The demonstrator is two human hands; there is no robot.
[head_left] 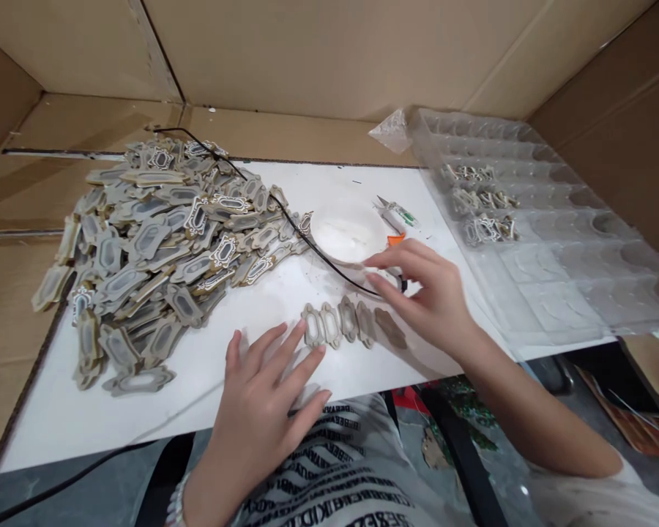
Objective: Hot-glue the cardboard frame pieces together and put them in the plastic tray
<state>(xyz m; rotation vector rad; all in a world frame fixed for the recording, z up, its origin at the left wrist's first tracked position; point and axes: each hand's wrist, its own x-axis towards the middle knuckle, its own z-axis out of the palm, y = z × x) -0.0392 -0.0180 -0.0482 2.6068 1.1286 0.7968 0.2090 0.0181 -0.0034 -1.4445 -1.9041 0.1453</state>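
Observation:
My left hand lies flat on the white table, fingers spread, its fingertips touching the left end of a short row of flat ornate frame-shaped pieces. My right hand hovers just right of and above that row, fingers bent round a small tool on the end of a black cable, near the white bowl. A big heap of the same grey and tan pieces covers the table's left half.
Clear plastic compartment trays at the right hold a few finished pieces. Small snips with an orange part lie behind the bowl. Cardboard walls enclose the back and sides. The table's front edge is at my lap.

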